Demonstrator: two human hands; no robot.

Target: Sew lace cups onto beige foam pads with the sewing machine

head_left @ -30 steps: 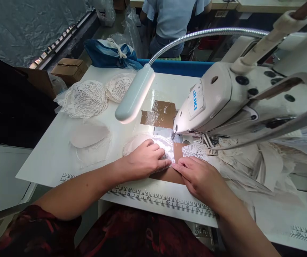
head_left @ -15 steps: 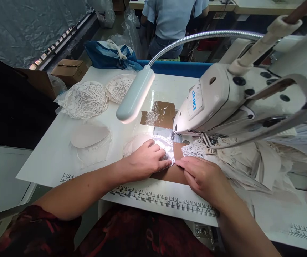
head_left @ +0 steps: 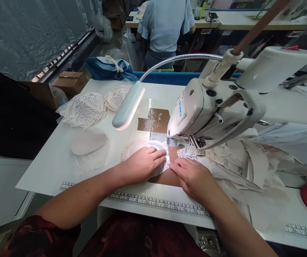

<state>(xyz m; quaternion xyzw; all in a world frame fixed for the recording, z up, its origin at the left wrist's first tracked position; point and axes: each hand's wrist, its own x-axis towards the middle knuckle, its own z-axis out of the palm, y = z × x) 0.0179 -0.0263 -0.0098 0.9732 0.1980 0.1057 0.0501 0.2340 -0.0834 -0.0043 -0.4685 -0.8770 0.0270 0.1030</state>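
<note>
The left hand [head_left: 142, 165] is lying flat, fingers extended and pressing down on the white lace piece [head_left: 160, 150], which is resting on the white table [head_left: 49, 160] directly in front of the sewing machine [head_left: 196, 110] head. The right hand [head_left: 193, 175] is lying palm down just right of the left hand, fingertips pressing the same lace at its edge below the machine's needle area; neither hand is clenching. Brown tape patches [head_left: 154, 121] are sitting on the table just left of the machine head. A gooseneck lamp [head_left: 128, 106] is hanging left of the machine, above the table. Lace cups [head_left: 85, 109] are lying well left of the machine. A person in a blue shirt [head_left: 165, 21] is sitting beyond the machine, back turned
</note>
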